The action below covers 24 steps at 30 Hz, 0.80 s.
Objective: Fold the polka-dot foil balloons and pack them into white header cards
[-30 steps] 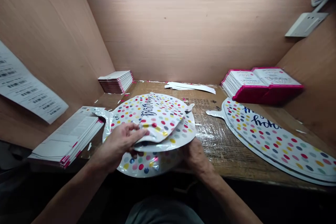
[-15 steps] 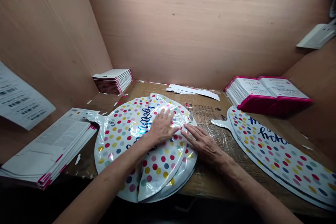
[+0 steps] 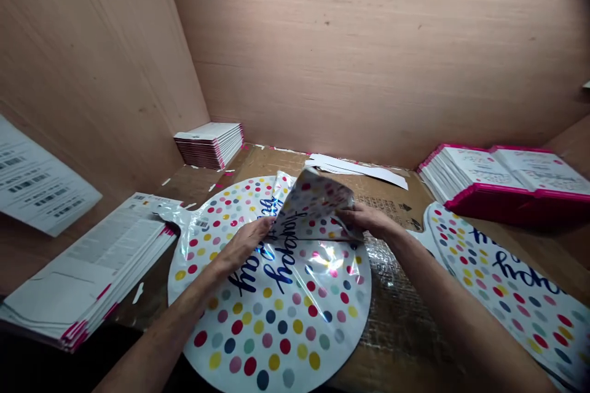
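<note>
Fingers [image 3: 346, 214] nearly closed, right hand [image 3: 365, 218] grips folded dotted foil [image 3: 317, 198].

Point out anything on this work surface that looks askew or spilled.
Small white and pink scraps litter the brown cardboard surface around the left card stacks, looking like uncollected trimmings. Loose white strips lie askew near the back wall. No spill shows.

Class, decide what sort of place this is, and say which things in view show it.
Probably a packing workstation, judging by the sheet of barcodes, the stacks of pink-edged cards and the flat, dotted balloons.
</note>
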Available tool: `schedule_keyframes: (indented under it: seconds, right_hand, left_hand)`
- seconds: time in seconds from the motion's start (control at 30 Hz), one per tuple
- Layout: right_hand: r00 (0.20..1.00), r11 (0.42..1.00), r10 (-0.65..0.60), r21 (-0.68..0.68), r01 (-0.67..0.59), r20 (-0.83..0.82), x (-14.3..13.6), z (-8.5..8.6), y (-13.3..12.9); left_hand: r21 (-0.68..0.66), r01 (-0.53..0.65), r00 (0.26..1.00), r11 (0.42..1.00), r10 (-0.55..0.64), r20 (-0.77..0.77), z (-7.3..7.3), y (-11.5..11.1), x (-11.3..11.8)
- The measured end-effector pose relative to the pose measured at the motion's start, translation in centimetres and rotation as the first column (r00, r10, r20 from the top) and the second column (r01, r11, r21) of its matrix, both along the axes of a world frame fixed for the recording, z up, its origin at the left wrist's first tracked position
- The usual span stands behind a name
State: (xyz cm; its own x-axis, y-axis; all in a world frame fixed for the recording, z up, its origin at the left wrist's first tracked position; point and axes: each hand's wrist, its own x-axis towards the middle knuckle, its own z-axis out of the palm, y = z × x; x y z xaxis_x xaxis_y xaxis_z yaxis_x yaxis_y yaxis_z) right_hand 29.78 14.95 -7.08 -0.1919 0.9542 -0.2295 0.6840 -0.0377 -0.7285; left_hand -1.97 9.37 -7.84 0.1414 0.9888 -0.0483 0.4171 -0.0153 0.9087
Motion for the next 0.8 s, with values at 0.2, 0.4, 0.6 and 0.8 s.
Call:
schedule_keyframes:
  seconds: [0.2,0.4,0.6,0.8]
  right_hand:
    - [0.93,0.934,-0.29,0.28,0.223,0.224,-1.2,-3.4,-1.1]
    - [0.773,0.924,-0.361,0.313,0.221,0.522,-2.4,-3.0,-0.7]
    - [0.812,0.813,-0.309,0.58,-0.044,0.495,-3.0,-2.4,-3.2]
    - [0.633,0.694,0.195,0.35,-0.629,0.749,-5.1,-1.7,-2.7]
  left_hand:
    - [0.039,-0.213,0.941,0.976,0.215,-0.26,-1.4,1.9,2.6]
    - [0.439,-0.12,0.8,0.891,0.348,-0.489,-1.3,1.2,4.3]
    - [0.331,0.198,0.64,0.923,0.134,-0.757,-3.8,3.3,4.5]
    - [0.304,0.193,0.634,0.933,0.118,-0.764,-4.9,3.4,4.0]
